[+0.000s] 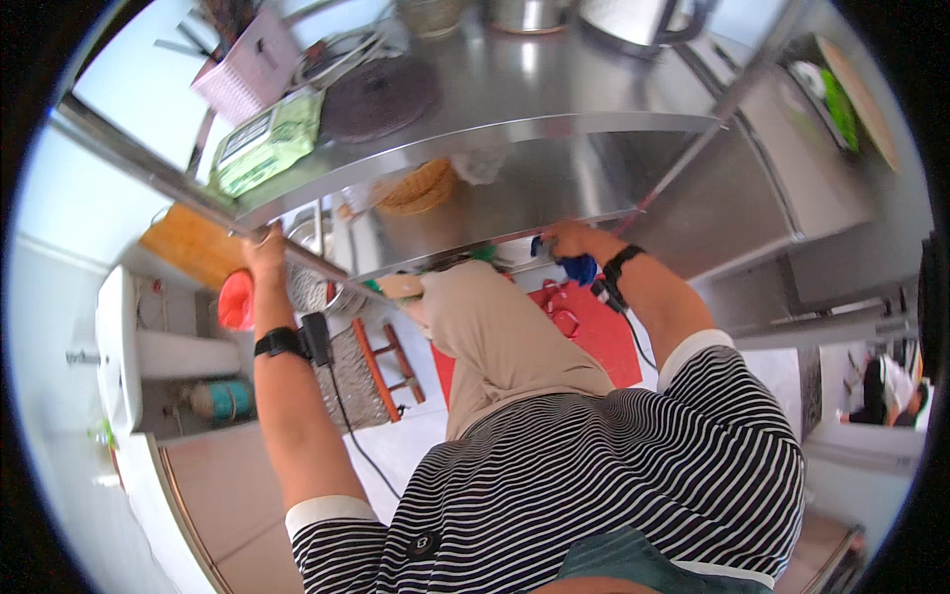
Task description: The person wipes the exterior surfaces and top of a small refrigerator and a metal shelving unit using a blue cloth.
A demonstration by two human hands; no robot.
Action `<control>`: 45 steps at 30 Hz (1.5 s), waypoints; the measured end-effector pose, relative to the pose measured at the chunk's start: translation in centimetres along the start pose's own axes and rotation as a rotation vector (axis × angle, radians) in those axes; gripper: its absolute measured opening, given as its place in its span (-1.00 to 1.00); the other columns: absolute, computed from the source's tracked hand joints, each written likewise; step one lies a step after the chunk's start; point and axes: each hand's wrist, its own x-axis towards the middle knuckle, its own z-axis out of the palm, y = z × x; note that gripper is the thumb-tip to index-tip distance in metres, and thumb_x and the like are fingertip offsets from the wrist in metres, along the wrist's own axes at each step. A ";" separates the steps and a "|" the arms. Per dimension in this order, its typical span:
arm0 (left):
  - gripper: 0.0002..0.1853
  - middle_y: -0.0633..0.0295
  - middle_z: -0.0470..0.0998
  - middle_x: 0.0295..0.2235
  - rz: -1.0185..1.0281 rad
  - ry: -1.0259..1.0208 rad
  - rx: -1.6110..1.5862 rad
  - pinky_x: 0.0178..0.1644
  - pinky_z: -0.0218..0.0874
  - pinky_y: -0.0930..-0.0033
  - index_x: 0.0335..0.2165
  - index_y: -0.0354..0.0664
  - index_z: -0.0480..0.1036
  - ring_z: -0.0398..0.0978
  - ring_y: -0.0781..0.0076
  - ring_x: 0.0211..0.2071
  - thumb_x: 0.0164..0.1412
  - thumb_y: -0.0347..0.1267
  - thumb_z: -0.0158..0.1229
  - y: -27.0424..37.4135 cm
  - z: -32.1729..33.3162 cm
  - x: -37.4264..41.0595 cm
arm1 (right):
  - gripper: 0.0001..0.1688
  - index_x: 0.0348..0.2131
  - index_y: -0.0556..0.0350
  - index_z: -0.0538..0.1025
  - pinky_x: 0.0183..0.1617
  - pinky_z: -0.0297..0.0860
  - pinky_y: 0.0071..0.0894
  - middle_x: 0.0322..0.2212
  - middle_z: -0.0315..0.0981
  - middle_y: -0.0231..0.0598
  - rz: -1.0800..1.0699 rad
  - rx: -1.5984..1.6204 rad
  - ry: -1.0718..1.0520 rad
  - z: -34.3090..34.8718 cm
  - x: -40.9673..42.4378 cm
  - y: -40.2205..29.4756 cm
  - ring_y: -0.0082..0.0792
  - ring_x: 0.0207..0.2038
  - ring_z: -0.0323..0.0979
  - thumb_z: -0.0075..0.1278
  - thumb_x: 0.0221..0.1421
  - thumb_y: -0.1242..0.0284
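Observation:
My left hand (265, 245) grips the metal frame of a stainless steel shelf unit (519, 137) at its left front. At the right, my right hand (570, 241) is at the front edge of the lower shelf (512, 215) with a dark blue cloth (577, 268) bunched in and under it. Woven baskets (419, 189) and a clear plastic bag (479, 165) rest on that lower shelf. On the upper shelf lie a green pack of wipes (269, 141) and a dark round mat (382, 96).
A pink basket (249, 70) and an electric kettle (631, 22) stand on the upper shelf. Left are a wooden board (189, 249), a red container (236, 300) and a sink (185, 356). A small wooden stool (387, 364) and red mat (601, 334) lie below. Another person (890, 390) is far right.

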 end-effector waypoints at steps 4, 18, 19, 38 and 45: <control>-0.67 0.32 0.51 -0.34 -0.006 0.000 0.163 -0.25 0.24 0.39 -0.19 -0.26 0.49 0.40 0.45 -0.33 0.02 -0.43 0.32 -1.4 -2.3 1.0 | -0.42 -0.07 0.04 0.53 -0.13 0.42 -0.17 -0.26 0.57 -0.02 0.159 0.250 -0.266 1.1 -12.1 -3.4 -0.18 -0.22 0.51 0.08 -0.20 0.36; 0.02 -0.08 0.37 0.03 -0.405 0.097 0.225 0.11 0.19 0.27 0.19 -0.45 0.06 0.38 0.18 -0.01 -0.16 -0.32 0.46 -7.7 4.0 -13.2 | -0.47 0.03 0.13 0.46 0.04 0.34 -0.43 -0.08 0.44 -0.34 0.195 0.566 1.161 -17.2 -42.5 -7.7 -0.47 -0.06 0.38 0.03 -0.01 0.63; 0.00 -0.02 0.36 0.05 -0.541 -0.126 0.063 0.09 0.20 0.25 0.19 -0.43 0.06 0.37 0.19 -0.01 -0.13 -0.28 0.44 -10.1 0.9 -13.9 | -0.49 0.03 0.13 0.46 0.00 0.33 -0.45 -0.11 0.43 -0.31 0.155 0.516 1.296 -19.4 -43.0 -5.8 -0.50 -0.09 0.37 0.02 0.02 0.57; -0.60 0.33 0.53 -0.19 -1.097 -0.575 0.331 -0.15 0.24 0.34 0.00 0.04 0.36 0.47 0.43 -0.19 0.20 -0.17 0.10 -10.6 -8.4 -38.0 | -0.57 -0.14 -0.02 0.57 -0.08 0.41 -0.05 -0.27 0.50 0.20 0.758 -0.192 1.095 -27.8 -38.1 7.8 0.20 -0.21 0.46 -0.02 -0.06 0.32; -0.56 0.21 0.52 -0.15 -1.112 -0.946 0.524 -0.14 0.27 0.33 0.01 -0.08 0.36 0.49 0.37 -0.19 0.20 -0.19 0.12 -11.2 -11.1 -44.8 | -0.58 -0.17 0.08 0.56 -0.02 0.38 -0.03 -0.23 0.47 0.24 0.764 -0.239 1.075 -27.9 -37.9 9.2 0.23 -0.15 0.43 -0.07 -0.07 0.39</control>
